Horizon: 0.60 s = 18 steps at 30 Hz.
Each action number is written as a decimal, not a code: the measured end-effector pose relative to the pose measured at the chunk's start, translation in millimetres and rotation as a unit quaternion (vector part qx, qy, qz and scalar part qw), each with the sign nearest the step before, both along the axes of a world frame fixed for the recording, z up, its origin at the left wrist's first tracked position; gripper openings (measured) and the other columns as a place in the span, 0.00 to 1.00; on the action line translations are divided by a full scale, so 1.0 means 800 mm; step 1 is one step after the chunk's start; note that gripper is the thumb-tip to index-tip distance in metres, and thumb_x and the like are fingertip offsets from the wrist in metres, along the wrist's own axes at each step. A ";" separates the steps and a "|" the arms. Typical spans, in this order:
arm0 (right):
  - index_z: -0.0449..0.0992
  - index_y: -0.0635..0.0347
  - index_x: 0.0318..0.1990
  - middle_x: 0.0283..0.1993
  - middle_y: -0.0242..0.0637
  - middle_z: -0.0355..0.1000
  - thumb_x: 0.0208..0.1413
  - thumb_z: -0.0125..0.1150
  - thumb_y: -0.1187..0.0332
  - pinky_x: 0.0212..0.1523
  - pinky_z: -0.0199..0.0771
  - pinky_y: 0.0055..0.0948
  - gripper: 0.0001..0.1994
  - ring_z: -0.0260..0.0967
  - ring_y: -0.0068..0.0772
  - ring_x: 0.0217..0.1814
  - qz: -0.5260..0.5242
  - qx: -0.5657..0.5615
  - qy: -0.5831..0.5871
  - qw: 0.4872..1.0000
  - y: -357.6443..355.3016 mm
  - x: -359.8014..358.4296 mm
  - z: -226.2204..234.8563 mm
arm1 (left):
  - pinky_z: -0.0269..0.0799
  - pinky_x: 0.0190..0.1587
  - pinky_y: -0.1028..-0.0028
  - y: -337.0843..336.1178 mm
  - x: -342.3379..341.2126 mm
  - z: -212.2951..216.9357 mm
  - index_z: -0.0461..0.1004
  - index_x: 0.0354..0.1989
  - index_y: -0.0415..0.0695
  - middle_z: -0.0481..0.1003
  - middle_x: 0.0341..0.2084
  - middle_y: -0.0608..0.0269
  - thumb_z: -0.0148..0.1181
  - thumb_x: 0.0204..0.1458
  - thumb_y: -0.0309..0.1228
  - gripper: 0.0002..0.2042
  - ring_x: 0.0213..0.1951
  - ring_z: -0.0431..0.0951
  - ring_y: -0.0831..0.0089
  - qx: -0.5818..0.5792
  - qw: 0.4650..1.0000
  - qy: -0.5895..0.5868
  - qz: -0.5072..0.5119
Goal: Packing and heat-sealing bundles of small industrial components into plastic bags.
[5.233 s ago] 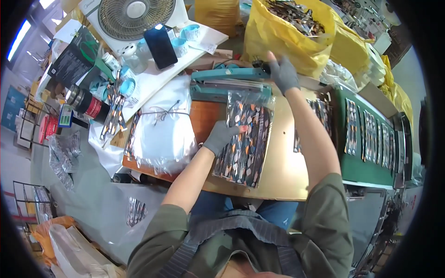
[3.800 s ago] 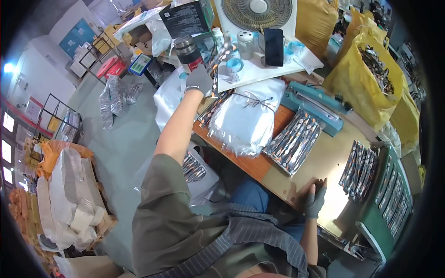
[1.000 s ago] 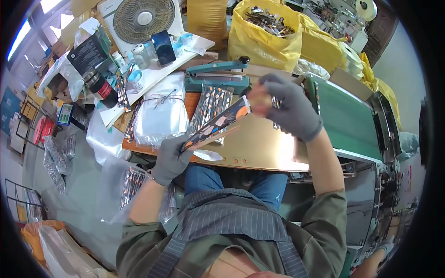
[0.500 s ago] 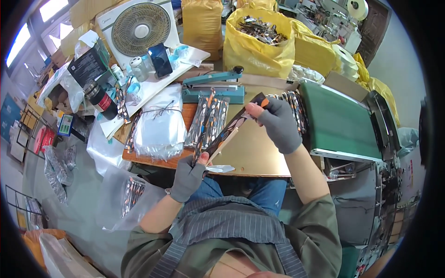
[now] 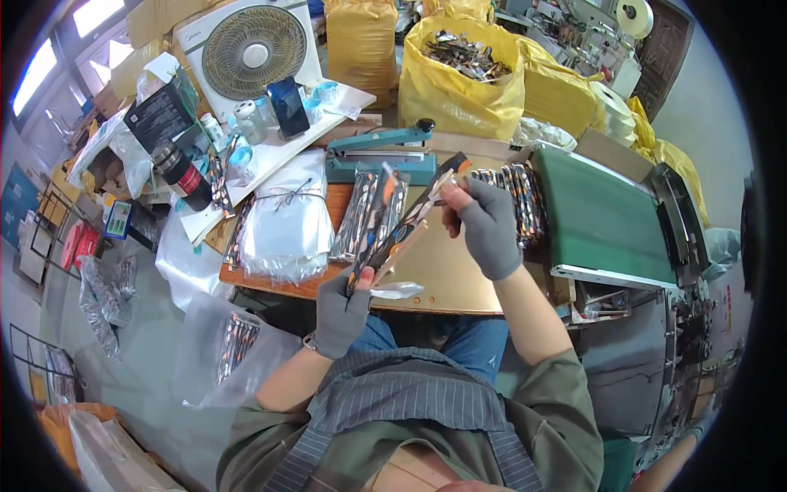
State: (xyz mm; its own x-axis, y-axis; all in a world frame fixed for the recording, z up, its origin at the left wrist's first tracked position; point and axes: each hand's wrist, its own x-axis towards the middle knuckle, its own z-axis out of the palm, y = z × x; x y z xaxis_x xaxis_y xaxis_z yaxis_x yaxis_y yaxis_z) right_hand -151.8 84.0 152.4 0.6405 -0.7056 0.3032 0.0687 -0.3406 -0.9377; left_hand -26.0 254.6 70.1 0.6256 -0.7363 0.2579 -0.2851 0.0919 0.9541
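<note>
Head: L hand, R hand grip ptnd pkt; tbl edge bare below R.

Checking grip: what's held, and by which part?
Left hand grips patterned packets by their lower ends, whitish piece alongside; right hand pinches one near its upper end.

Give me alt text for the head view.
A gloved left hand holds patterned sleeves above a workbench, the right hand at one's upper end. Behind stands a teal sealer, clear bags to the left, a green belt to the right.
</note>
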 end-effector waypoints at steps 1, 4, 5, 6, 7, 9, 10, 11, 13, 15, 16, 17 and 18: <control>0.72 0.64 0.28 0.22 0.33 0.69 0.57 0.53 0.65 0.22 0.61 0.19 0.12 0.63 0.19 0.20 0.074 0.135 -0.077 0.985 -0.002 0.001 -0.011 | 0.54 0.19 0.81 0.001 -0.002 0.004 0.73 0.22 0.40 0.65 0.11 0.70 0.51 0.57 0.41 0.18 0.15 0.63 0.85 -0.001 1.000 0.000 -0.002; 0.72 0.63 0.32 0.22 0.32 0.68 0.56 0.54 0.60 0.20 0.58 0.18 0.13 0.62 0.19 0.20 0.216 0.308 -0.044 0.926 0.019 0.011 -0.060 | 0.53 0.18 0.81 -0.001 -0.006 0.015 0.73 0.21 0.41 0.65 0.11 0.70 0.51 0.58 0.41 0.18 0.15 0.63 0.84 0.019 0.977 0.191 -0.092; 0.72 0.64 0.33 0.21 0.31 0.68 0.56 0.54 0.61 0.20 0.58 0.18 0.13 0.62 0.19 0.20 0.208 0.264 -0.038 0.941 0.015 0.008 -0.054 | 0.53 0.18 0.81 -0.004 -0.001 0.013 0.73 0.21 0.41 0.65 0.11 0.71 0.51 0.58 0.41 0.18 0.15 0.63 0.84 0.029 0.968 0.228 -0.099; 0.73 0.64 0.35 0.21 0.31 0.67 0.56 0.54 0.61 0.20 0.58 0.17 0.13 0.62 0.18 0.20 0.200 0.224 -0.033 0.953 0.011 0.005 -0.049 | 0.53 0.18 0.81 -0.002 0.002 0.011 0.72 0.20 0.41 0.65 0.11 0.71 0.51 0.58 0.41 0.19 0.15 0.63 0.84 0.043 0.958 0.265 -0.105; 0.73 0.64 0.35 0.21 0.30 0.67 0.56 0.53 0.61 0.20 0.57 0.17 0.13 0.61 0.17 0.20 0.099 0.153 -0.010 0.983 0.005 0.000 -0.034 | 0.53 0.18 0.81 0.000 0.002 0.009 0.72 0.20 0.41 0.65 0.11 0.71 0.51 0.58 0.41 0.19 0.15 0.63 0.84 0.045 0.957 0.265 -0.105; 0.75 0.62 0.34 0.22 0.27 0.66 0.57 0.53 0.61 0.20 0.55 0.15 0.12 0.58 0.13 0.19 0.013 0.165 -0.054 0.985 -0.014 -0.010 -0.007 | 0.53 0.18 0.82 0.003 0.007 0.004 0.72 0.20 0.40 0.65 0.11 0.71 0.51 0.58 0.41 0.19 0.15 0.62 0.85 0.040 0.957 0.260 -0.119; 0.75 0.60 0.29 0.20 0.25 0.65 0.56 0.53 0.61 0.19 0.53 0.15 0.12 0.56 0.12 0.18 0.015 0.126 -0.027 0.991 -0.011 -0.010 0.009 | 0.53 0.18 0.82 0.001 0.007 0.003 0.72 0.20 0.40 0.65 0.11 0.71 0.51 0.58 0.41 0.19 0.15 0.62 0.85 0.039 0.958 0.260 -0.117; 0.75 0.60 0.28 0.19 0.24 0.65 0.56 0.54 0.61 0.19 0.53 0.15 0.13 0.55 0.12 0.18 0.025 0.097 0.007 0.995 -0.008 -0.007 0.016 | 0.53 0.18 0.82 -0.002 0.003 0.001 0.72 0.20 0.40 0.65 0.11 0.71 0.51 0.57 0.41 0.19 0.15 0.62 0.85 0.056 0.965 0.229 -0.113; 0.73 0.59 0.23 0.17 0.23 0.63 0.55 0.55 0.61 0.19 0.52 0.16 0.14 0.55 0.13 0.17 0.036 0.083 0.036 0.995 -0.013 0.003 0.024 | 0.54 0.19 0.82 -0.007 -0.007 0.003 0.73 0.21 0.40 0.65 0.11 0.72 0.52 0.57 0.41 0.19 0.15 0.62 0.86 0.050 0.976 0.189 -0.095; 0.71 0.59 0.21 0.17 0.25 0.64 0.55 0.54 0.61 0.18 0.53 0.16 0.14 0.55 0.13 0.15 -0.031 0.031 0.016 0.999 -0.036 0.007 0.036 | 0.54 0.19 0.82 -0.004 -0.001 0.003 0.73 0.21 0.39 0.66 0.12 0.71 0.51 0.58 0.41 0.19 0.16 0.62 0.86 0.039 0.984 0.161 -0.068; 0.71 0.58 0.23 0.17 0.25 0.61 0.56 0.53 0.61 0.18 0.53 0.17 0.13 0.55 0.13 0.16 -0.127 -0.010 -0.055 0.990 -0.088 -0.019 0.036 | 0.55 0.19 0.82 -0.004 0.001 0.004 0.73 0.22 0.39 0.67 0.12 0.70 0.51 0.58 0.42 0.19 0.16 0.62 0.86 0.024 0.989 0.133 -0.052; 0.71 0.57 0.25 0.17 0.25 0.59 0.57 0.52 0.61 0.19 0.53 0.18 0.13 0.55 0.14 0.17 -0.223 -0.049 -0.125 0.966 -0.132 -0.049 0.031 | 0.55 0.17 0.83 -0.002 0.008 0.009 0.72 0.23 0.39 0.70 0.15 0.67 0.48 0.58 0.43 0.20 0.15 0.64 0.85 0.025 0.977 0.189 -0.094; 0.71 0.58 0.28 0.18 0.25 0.59 0.60 0.49 0.63 0.21 0.54 0.17 0.12 0.56 0.13 0.20 -0.261 0.008 -0.284 0.922 -0.114 -0.043 0.054 | 0.56 0.16 0.84 0.005 0.022 0.013 0.72 0.24 0.40 0.72 0.17 0.64 0.46 0.59 0.45 0.21 0.14 0.65 0.85 0.018 0.963 0.246 -0.111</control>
State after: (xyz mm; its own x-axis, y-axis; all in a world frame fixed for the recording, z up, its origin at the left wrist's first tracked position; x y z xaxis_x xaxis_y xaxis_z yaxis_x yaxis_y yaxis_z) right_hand -185.8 -7.4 195.4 -0.0476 -0.8800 0.4725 0.3814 -0.4532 -0.8057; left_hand -8.4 258.3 80.5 0.4926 -0.8684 -0.0575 0.2239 0.0626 0.9726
